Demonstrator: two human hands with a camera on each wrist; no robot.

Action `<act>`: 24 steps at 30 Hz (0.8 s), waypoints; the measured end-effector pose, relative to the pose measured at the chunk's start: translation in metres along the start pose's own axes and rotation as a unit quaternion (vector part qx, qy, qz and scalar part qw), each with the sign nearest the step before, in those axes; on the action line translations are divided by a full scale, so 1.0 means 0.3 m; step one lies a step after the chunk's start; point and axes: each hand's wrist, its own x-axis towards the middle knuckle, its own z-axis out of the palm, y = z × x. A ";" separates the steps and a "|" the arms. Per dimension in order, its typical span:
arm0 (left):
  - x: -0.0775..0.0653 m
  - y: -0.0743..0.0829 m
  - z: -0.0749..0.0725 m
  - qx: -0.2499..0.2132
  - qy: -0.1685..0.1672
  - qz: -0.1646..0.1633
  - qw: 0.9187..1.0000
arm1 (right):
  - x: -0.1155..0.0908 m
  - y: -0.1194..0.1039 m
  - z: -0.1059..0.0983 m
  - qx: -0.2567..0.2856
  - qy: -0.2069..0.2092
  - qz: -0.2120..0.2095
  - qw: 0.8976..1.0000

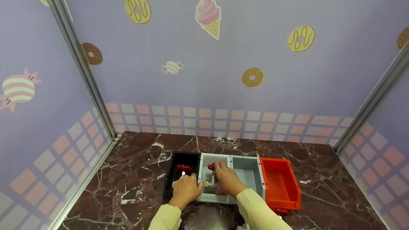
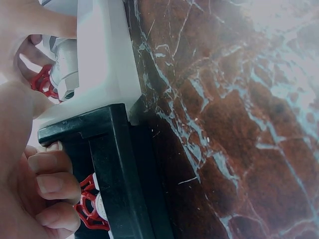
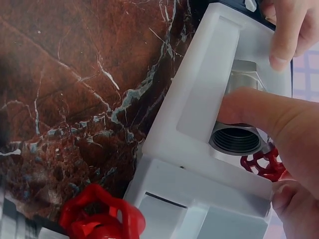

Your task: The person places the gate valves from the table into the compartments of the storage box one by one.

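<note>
Partway through, by the look of it: you have one held valve (image 1: 211,183) inside the white bin (image 1: 223,157).
Your right hand (image 1: 229,180) grips it by the body; your left hand (image 1: 187,190) grips the wall of the black bin (image 1: 187,156), where a second valve (image 1: 183,169) lies. A loose valve (image 1: 280,211) on the tabletop (image 1: 134,179), before the red bin (image 1: 295,190), seems left to handle. The held one's red wheel (image 1: 211,166) points away from you, its stem running front to back, its pipe crosswise, threaded mouth (image 3: 237,141) facing right.
</note>
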 end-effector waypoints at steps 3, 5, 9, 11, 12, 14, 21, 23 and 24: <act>0.000 -0.001 0.000 -0.001 -0.002 0.000 1.000 | 0.000 -0.002 0.006 -0.009 0.006 -0.001 1.000; 0.000 -0.001 -0.001 -0.003 -0.004 0.001 1.000 | 0.000 -0.003 0.011 -0.018 0.009 -0.001 1.000; 0.000 -0.001 -0.002 -0.008 -0.003 -0.002 1.000 | -0.001 -0.008 0.020 -0.049 0.018 -0.005 0.999; 0.000 0.000 -0.001 -0.007 -0.001 -0.003 1.000 | -0.005 -0.010 0.027 -0.071 0.025 -0.010 0.997; -0.001 0.000 0.000 -0.007 0.001 -0.003 1.000 | -0.006 -0.011 0.029 -0.081 0.027 -0.010 0.996; 0.000 0.000 0.001 -0.007 0.003 -0.003 1.000 | -0.007 -0.014 0.033 -0.098 0.032 -0.011 0.995; -0.001 -0.003 0.004 -0.008 0.013 0.000 1.000 | -0.009 -0.014 0.050 -0.110 0.045 -0.012 0.993; -0.001 -0.003 0.005 -0.007 0.018 0.002 1.000 | -0.010 -0.013 0.053 -0.108 0.053 -0.015 0.993; 0.000 -0.003 0.005 -0.007 0.020 0.004 1.000 | -0.011 -0.013 0.054 -0.107 0.059 -0.017 0.992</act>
